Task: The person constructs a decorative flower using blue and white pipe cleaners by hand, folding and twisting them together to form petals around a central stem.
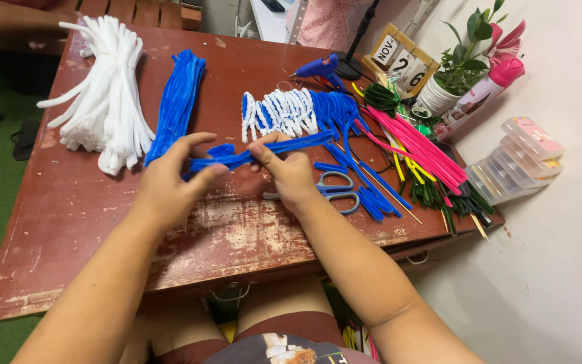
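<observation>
Both my hands hold a small bunch of blue pipe cleaners (284, 146) just above the worn red table (69, 202). My left hand (173, 182) pinches the bunch's left end between thumb and fingers. My right hand (287, 172) grips its middle, with the long ends sticking out to the right. Grey-handled scissors (335, 189) lie on the table just right of my right hand.
A pile of white pipe cleaners (106, 94) and a blue bundle (176, 101) lie at the far left. Folded white and blue pieces (291, 111), a blue glue gun (319, 67), pink and green pipe cleaners (412, 148), a block calendar (402, 57), a potted plant (456, 74) and clear boxes (516, 162) fill the right side.
</observation>
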